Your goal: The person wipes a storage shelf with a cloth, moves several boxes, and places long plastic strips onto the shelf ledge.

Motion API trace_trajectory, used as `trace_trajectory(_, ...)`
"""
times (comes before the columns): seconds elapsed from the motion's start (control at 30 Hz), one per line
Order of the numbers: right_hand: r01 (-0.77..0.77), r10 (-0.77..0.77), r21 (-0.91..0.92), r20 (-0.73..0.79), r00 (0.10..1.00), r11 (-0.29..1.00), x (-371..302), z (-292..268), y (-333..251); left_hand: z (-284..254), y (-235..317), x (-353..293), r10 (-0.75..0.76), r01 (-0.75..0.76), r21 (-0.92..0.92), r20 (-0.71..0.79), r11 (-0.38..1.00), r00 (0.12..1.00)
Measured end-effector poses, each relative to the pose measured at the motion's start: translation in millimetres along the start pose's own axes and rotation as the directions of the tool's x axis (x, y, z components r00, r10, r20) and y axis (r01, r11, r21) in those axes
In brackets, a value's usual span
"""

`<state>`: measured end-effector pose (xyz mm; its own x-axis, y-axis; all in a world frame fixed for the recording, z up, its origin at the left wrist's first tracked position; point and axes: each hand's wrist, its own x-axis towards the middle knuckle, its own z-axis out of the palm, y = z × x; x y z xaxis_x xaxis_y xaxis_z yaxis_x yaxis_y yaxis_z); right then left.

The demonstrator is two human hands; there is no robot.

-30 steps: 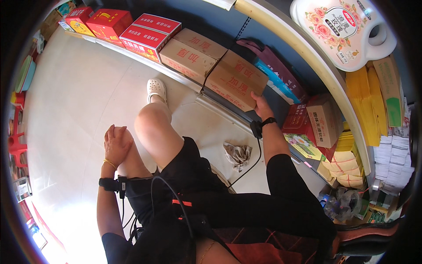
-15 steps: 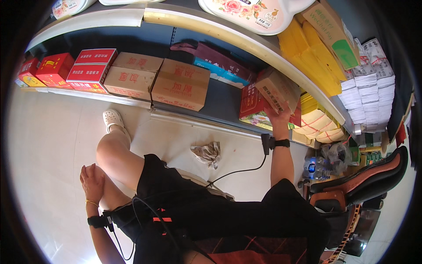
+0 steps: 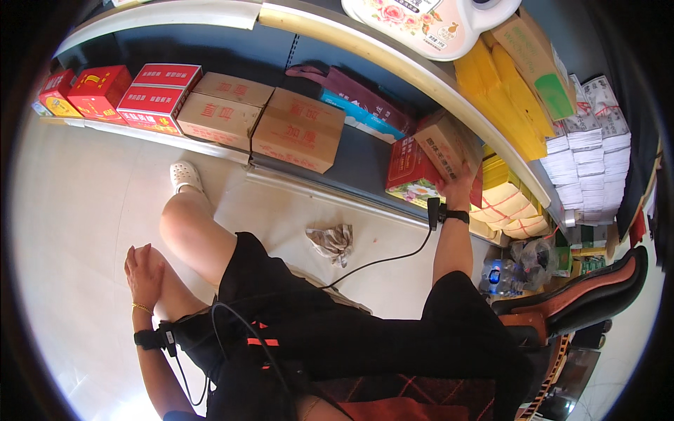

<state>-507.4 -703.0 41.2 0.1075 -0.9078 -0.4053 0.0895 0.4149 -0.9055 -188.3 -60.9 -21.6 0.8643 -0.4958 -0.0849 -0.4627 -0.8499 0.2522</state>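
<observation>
Shelving [image 3: 361, 172] spans the upper frame; right of centre, the right hand [image 3: 456, 186] touches a small carton [image 3: 444, 140], grip unclear from here. Lower left, the left hand [image 3: 145, 275] lies unclenched on a leg [image 3: 177, 289].

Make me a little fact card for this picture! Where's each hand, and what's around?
Left hand: resting on a bare leg
Right hand: at the edge of a small brown box
Nearby: red box
Low shelf: two bigger brown boxes, more red boxes
Higher shelf: pink bottle
Floor: crumpled cloth, perhaps; white shoe
</observation>
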Motion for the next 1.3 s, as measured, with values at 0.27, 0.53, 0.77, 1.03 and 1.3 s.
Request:
trace_trajectory(0.27,0.759,-0.673,-0.513,0.397,0.625,0.402,56.0,-34.6,11.3,0.4,5.6,1.2,-0.034,0.034,-0.039,-0.004,0.999,0.999)
trace_trajectory(0.53,0.468,-0.482,0.118,0.259,0.837,0.876,-31.6,12.9,9.2,0.2,5.0,1.3,-0.034,0.035,-0.022,0.003,0.999,0.999)
trace_trajectory(0.77,-0.074,-0.017,0.358,0.244,0.97,0.931,-68.5,48.6,69.8,1.3,-2.9,1.8,-0.015,0.014,0.021,0.024,1.0,1.0)
trace_trajectory(1.03,-0.34,0.294,0.514,0.173,0.94,0.787,-71.4,40.2,150.0,-6.5,4.5,-1.2,-0.07,0.071,-0.035,0.016,0.997,0.997)
trace_trajectory(1.3,-0.234,0.22,0.4,0.081,0.972,0.886,-18.1,27.3,219.1,-1.2,2.9,3.7,-0.026,0.025,0.007,0.051,1.0,0.998)
